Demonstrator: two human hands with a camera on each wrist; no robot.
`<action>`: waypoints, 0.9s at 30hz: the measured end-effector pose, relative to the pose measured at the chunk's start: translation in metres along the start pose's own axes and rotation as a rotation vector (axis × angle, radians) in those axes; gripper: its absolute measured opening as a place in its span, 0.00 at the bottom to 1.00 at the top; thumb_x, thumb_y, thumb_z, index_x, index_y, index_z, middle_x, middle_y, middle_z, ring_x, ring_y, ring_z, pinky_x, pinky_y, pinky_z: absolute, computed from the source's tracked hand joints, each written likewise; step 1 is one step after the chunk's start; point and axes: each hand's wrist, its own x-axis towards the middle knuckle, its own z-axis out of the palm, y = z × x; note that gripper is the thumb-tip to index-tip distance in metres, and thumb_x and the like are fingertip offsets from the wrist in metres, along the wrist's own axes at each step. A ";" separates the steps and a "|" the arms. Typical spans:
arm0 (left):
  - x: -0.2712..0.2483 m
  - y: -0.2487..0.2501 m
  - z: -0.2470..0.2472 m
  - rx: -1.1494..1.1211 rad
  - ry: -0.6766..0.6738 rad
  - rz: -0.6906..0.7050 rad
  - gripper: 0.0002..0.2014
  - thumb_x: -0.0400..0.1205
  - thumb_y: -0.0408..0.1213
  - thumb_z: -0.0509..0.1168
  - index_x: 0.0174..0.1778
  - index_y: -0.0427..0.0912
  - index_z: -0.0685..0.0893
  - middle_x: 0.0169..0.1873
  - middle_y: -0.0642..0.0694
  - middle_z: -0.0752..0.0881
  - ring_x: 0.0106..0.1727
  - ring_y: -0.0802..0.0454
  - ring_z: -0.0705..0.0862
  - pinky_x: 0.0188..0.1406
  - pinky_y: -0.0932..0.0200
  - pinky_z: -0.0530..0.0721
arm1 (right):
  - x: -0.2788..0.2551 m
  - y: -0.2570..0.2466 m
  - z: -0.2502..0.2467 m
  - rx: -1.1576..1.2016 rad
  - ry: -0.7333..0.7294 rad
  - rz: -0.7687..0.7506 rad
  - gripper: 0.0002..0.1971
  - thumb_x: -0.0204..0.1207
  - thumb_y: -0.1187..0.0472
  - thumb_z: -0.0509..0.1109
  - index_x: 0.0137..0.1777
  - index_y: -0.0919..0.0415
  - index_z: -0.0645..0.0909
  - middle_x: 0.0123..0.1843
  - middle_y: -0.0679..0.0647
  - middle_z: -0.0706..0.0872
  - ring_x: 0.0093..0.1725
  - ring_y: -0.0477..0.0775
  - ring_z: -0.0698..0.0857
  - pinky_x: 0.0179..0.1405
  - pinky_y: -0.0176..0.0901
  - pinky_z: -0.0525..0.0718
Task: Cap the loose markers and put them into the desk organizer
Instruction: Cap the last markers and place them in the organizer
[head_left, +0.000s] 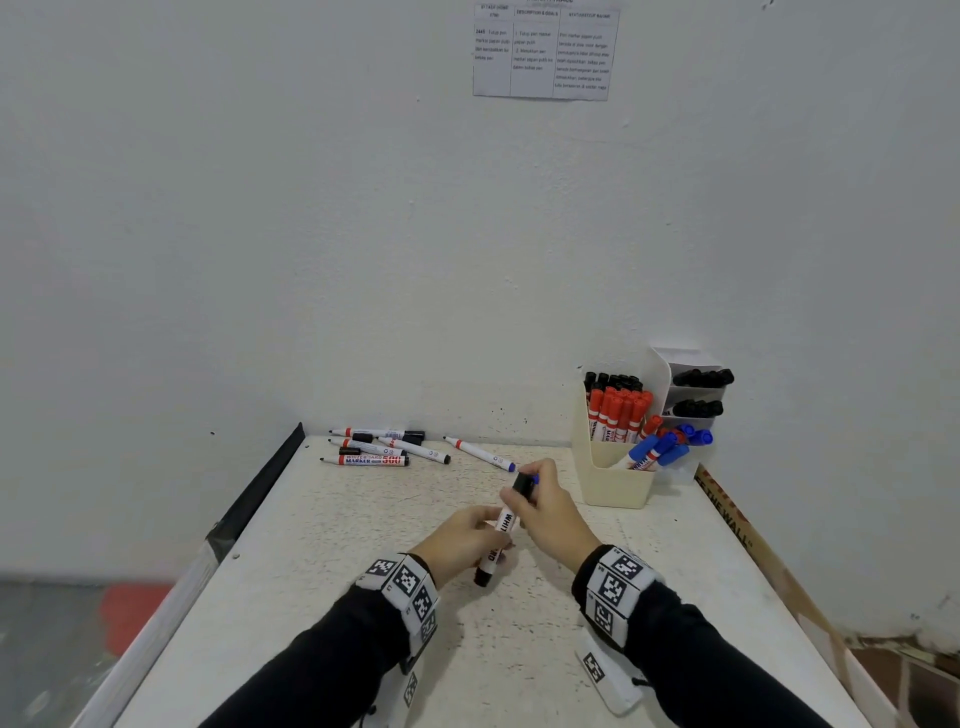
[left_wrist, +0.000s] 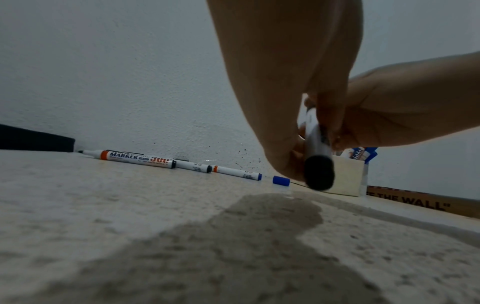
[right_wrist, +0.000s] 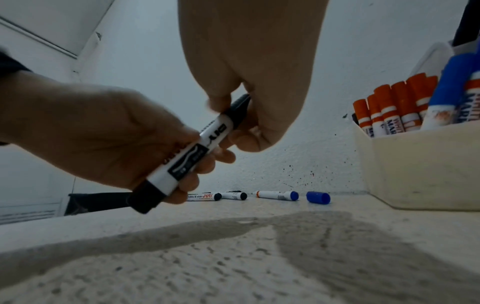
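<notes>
Hands together mid-table, both on one fat white whiteboard marker with black ends (head_left: 497, 540). Left hand (head_left: 457, 540) wrapped around the lower barrel, fingers curled under it. Right hand (head_left: 550, 512) pinching the black cap (head_left: 523, 486) at the far, upper end, cap sitting on the barrel, though can't tell if it's pushed fully home. Marker tilted, butt end toward the body and off the speckled white tabletop (head_left: 363, 525).

From the head view, barely a sliver of blue poking out past the right hand's fingers. Right wrist view clears that up: loose blue plastic cap (right_wrist: 318, 197) lying on its side just beyond the hands, right next to a thin white marker with a blue end (right_wrist: 276, 195). Left wrist view mostly gets the black butt end head-on, blurry.

Further out, left of the left hand: little heap of thin uncapped white markers (head_left: 374, 448) by the wall, a couple of black caps mixed in.

Just beyond and right of the right hand: cream plastic desk organizer (head_left: 615, 483), stuffed with red-, black- and blue-capped markers. Back compartments with black ones only visible from the head view.
</notes>
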 end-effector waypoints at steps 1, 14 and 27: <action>0.000 0.000 0.000 0.057 0.008 0.025 0.15 0.83 0.30 0.61 0.66 0.40 0.75 0.43 0.45 0.84 0.38 0.55 0.82 0.42 0.63 0.80 | 0.001 0.000 0.000 -0.006 0.014 0.012 0.10 0.82 0.56 0.62 0.54 0.56 0.63 0.38 0.51 0.77 0.33 0.47 0.75 0.30 0.32 0.71; -0.005 0.001 -0.003 0.492 0.225 0.280 0.11 0.79 0.39 0.68 0.57 0.46 0.83 0.42 0.52 0.83 0.38 0.60 0.78 0.33 0.76 0.73 | 0.009 0.005 -0.004 0.042 0.040 0.231 0.13 0.82 0.55 0.60 0.36 0.56 0.63 0.29 0.50 0.68 0.25 0.48 0.65 0.26 0.39 0.62; -0.005 0.004 0.001 0.519 0.296 0.289 0.09 0.82 0.44 0.63 0.53 0.46 0.84 0.31 0.54 0.78 0.30 0.59 0.73 0.29 0.69 0.71 | 0.006 -0.005 -0.003 0.175 0.082 0.193 0.12 0.79 0.63 0.62 0.33 0.57 0.69 0.29 0.49 0.70 0.25 0.46 0.65 0.25 0.36 0.62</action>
